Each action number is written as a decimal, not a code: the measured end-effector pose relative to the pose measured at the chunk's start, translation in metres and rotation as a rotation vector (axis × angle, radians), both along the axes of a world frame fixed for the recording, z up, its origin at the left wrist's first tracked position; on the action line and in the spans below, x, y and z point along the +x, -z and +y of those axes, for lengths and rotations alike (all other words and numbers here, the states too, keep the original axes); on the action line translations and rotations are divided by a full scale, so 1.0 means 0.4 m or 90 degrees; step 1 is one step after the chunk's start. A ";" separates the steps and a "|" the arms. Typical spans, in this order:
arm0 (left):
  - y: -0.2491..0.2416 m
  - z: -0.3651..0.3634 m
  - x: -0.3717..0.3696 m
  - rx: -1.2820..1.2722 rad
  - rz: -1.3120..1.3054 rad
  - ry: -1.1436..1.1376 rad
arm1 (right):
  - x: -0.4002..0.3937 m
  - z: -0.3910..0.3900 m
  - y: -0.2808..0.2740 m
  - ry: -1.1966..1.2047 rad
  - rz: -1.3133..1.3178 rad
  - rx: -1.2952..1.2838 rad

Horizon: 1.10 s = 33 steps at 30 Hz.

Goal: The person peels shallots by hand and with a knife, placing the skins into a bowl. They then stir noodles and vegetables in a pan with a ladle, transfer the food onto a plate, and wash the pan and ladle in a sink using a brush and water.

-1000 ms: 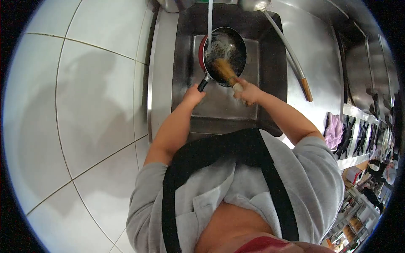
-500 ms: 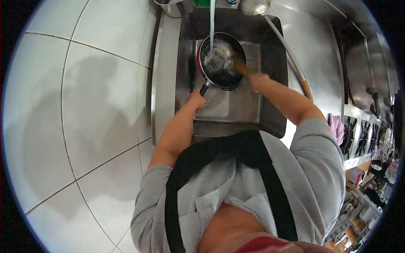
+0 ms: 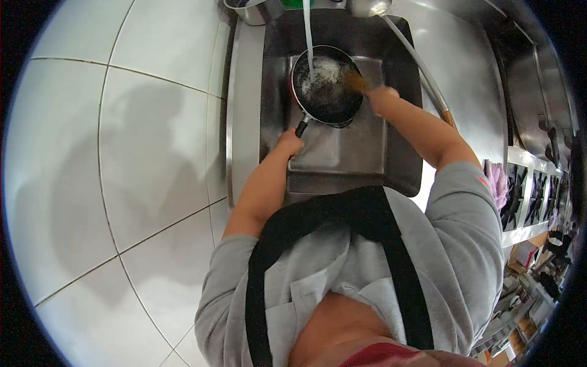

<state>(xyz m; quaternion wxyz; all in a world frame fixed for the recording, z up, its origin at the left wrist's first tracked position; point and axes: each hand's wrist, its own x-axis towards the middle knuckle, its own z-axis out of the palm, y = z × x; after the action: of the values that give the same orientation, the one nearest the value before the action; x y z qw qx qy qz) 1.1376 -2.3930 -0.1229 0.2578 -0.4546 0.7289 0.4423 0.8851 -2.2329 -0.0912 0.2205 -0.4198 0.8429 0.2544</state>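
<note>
A black frying pan (image 3: pixel 327 85) with a red outside sits in the steel sink (image 3: pixel 397 159). Water (image 3: pixel 307 33) streams from above into it and foams white inside. My left hand (image 3: pixel 287 145) grips the pan's black handle at its lower left. My right hand (image 3: pixel 382 98) holds a bamboo brush (image 3: pixel 353 79) whose bristles press against the pan's right inner side.
A long ladle (image 3: pixel 419 64) with a wooden grip lies across the steel counter right of the sink. A small metal bowl (image 3: pixel 244 11) stands at the sink's far left corner. White floor tiles fill the left. A pink cloth (image 3: pixel 498 183) and stove racks lie at the right.
My right hand has swung the brush from the pan's near edge round to its right side. The pan has stayed under the stream, held by my left hand.
</note>
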 end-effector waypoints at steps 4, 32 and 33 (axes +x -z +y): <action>0.005 0.007 -0.006 -0.034 -0.036 0.064 | 0.054 -0.021 0.007 0.175 -0.539 0.030; -0.019 0.012 -0.013 0.023 -0.075 0.035 | 0.081 -0.027 0.019 0.173 -0.644 -0.134; -0.014 0.010 -0.015 0.025 -0.070 0.032 | 0.034 -0.027 0.011 0.146 -0.539 -0.017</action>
<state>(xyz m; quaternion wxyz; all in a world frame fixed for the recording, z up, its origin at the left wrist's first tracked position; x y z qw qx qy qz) 1.1316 -2.3891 -0.1173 0.3176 -0.4544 0.7159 0.4245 0.8985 -2.2437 -0.0958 0.5679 -0.3936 0.7225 0.0232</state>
